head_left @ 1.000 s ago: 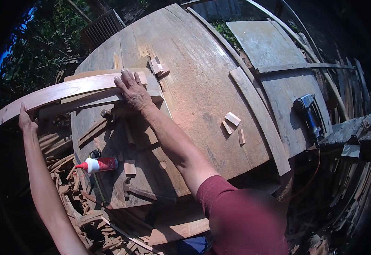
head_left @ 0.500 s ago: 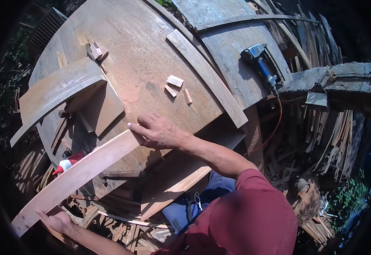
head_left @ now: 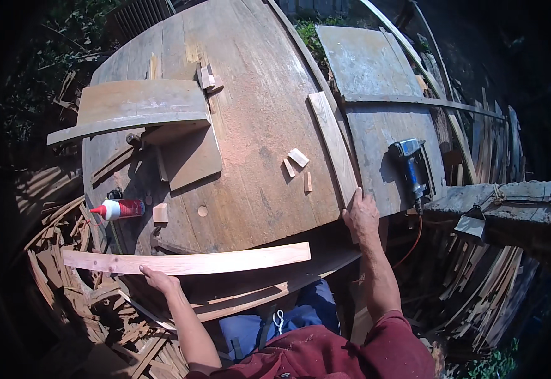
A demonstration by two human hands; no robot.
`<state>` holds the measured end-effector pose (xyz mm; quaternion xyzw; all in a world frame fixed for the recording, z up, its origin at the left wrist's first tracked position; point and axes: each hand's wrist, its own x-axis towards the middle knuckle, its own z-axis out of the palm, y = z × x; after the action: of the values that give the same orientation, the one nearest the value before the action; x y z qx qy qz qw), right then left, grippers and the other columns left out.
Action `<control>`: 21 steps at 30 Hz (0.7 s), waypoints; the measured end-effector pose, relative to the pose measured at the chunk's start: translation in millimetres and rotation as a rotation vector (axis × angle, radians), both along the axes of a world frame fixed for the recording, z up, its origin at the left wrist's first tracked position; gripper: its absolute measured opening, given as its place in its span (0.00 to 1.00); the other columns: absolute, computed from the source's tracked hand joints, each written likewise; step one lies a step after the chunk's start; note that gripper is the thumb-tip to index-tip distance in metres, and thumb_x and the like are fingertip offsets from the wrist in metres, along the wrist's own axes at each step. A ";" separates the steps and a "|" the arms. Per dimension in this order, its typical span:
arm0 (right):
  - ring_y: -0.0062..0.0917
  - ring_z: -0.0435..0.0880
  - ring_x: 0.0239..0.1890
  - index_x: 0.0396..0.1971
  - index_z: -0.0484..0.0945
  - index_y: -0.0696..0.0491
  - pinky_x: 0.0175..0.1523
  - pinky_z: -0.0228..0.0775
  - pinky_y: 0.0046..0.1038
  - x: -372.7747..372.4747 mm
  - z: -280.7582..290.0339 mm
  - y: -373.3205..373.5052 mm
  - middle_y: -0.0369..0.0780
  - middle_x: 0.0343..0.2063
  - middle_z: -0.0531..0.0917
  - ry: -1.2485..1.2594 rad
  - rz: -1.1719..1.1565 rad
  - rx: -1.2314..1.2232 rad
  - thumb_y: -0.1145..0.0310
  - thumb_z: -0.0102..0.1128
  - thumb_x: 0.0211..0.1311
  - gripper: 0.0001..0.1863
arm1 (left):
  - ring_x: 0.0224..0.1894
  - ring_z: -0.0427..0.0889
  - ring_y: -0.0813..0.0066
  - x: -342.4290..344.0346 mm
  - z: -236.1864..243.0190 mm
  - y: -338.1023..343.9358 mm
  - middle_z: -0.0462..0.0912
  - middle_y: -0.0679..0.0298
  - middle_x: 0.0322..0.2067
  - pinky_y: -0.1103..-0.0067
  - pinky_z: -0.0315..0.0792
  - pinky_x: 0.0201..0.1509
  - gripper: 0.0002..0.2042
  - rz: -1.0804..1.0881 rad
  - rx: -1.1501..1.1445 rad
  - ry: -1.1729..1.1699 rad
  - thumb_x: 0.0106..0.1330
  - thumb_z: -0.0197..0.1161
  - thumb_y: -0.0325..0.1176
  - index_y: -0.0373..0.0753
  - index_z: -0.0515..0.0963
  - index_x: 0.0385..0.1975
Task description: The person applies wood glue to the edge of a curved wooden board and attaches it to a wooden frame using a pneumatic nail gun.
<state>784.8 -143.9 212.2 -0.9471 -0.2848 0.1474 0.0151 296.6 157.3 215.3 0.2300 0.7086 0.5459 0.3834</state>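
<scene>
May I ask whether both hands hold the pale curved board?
No, only the left hand holds the board; the right hand touches a plank.

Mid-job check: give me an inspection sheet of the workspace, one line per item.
Surface: wooden bench, dusted with sawdust.
Job's things: pale, slightly curved board in front of the bench; long plank along the bench's right side.
Clutter: red-and-white bottle on its side; small wood block near it; three small offcuts mid-bench.
Hands: left hand grips the pale board; right hand at the plank's near end, grip unclear.
Cables: orange hose from the blue power tool.
Surroundings: wood scraps left; stacked wood strips right.
</scene>
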 end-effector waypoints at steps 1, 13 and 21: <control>0.48 0.83 0.48 0.64 0.69 0.62 0.52 0.78 0.43 4.7 0.8 -3.0 0.52 0.45 0.82 -0.007 -0.008 -0.016 0.63 0.70 0.52 0.39 | 0.70 0.69 0.53 -2.3 -9.7 -1.0 0.62 0.48 0.72 0.61 0.66 0.73 0.36 0.003 0.005 -0.017 0.78 0.51 0.55 0.31 0.57 0.73; 0.39 0.85 0.40 0.55 0.71 0.62 0.45 0.86 0.47 -36.7 56.4 -31.7 0.50 0.39 0.82 1.652 -0.553 1.154 0.71 0.61 0.45 0.32 | 0.43 0.79 0.71 -39.1 -96.0 -6.7 0.80 0.66 0.44 0.68 0.72 0.46 0.23 -0.142 -0.264 -0.261 0.74 0.57 0.58 0.43 0.76 0.52; 0.43 0.87 0.49 0.62 0.67 0.66 0.55 0.83 0.47 -85.5 59.7 10.7 0.55 0.52 0.80 1.846 -0.537 1.210 0.74 0.61 0.53 0.33 | 0.34 0.81 0.66 -46.6 -70.4 -11.5 0.79 0.62 0.31 0.72 0.70 0.34 0.24 -0.513 -0.473 -0.159 0.73 0.59 0.57 0.39 0.75 0.49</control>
<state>699.3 -133.2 271.9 -0.3441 0.0229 0.6193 0.7053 250.1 145.8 144.9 0.2621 0.7023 0.2691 0.6047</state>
